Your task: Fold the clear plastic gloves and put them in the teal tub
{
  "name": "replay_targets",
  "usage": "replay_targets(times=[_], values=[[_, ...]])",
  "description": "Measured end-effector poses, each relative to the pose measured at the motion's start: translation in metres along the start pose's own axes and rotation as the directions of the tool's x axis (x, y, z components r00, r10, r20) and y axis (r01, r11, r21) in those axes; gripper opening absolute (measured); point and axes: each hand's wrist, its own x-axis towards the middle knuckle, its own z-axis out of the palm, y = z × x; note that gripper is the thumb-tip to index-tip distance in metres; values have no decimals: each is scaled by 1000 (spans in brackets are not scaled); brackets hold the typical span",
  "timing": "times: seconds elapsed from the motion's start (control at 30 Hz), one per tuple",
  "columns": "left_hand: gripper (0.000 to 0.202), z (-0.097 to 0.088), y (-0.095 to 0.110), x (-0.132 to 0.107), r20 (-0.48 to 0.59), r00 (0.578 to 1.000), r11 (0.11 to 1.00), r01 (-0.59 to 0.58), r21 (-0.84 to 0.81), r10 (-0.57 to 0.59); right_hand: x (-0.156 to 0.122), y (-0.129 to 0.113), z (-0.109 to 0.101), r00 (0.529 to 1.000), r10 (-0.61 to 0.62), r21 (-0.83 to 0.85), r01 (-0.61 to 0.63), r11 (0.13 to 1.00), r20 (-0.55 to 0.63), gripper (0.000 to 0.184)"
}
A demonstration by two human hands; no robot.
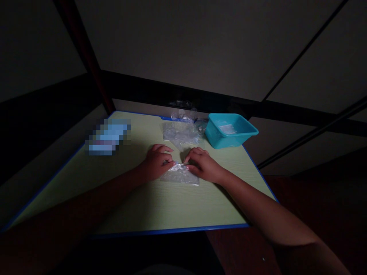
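A small clear plastic bag (180,176) lies flat on the pale green table (149,206), near its middle. My left hand (157,162) pinches the bag's top edge from the left, fingers curled. My right hand (203,164) pinches the same edge from the right, fingers curled too. Both hands rest on the tabletop with their fingertips almost meeting over the bag's opening. The light is dim, so what the bag holds cannot be made out.
A pile of clear plastic bags (181,131) lies behind the hands near the far edge. A turquoise plastic tub (231,130) with something pale inside stands at the back right. A blurred patch (107,136) sits at the back left. Dark frame bars surround the table.
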Motion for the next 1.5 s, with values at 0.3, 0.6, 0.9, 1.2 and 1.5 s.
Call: replay_targets(times=[0.3, 0.6, 0.9, 1.2, 1.5], values=[[23, 3, -1, -1, -71, 997, 998, -20, 61, 25, -4, -7, -3, 986, -136, -83, 144, 986, 99, 12], [23, -5, 1, -4, -104, 994, 965, -9, 262, 37, -3, -6, 1, 980, -167, -40, 172, 984, 106, 11], [22, -18, 22, -12, 56, 930, 931, -364, 19, 363, -3, -4, 2, 981, -171, -46, 175, 983, 95, 13], [25, -27, 12, -9, 41, 973, 972, -224, -69, 227, -5, -5, -9, 984, -158, -38, 162, 986, 87, 14], [36, -23, -3, -5, 242, 919, 950, -301, -79, 312, -10, -12, -25, 977, -162, 51, 156, 986, 139, 9]])
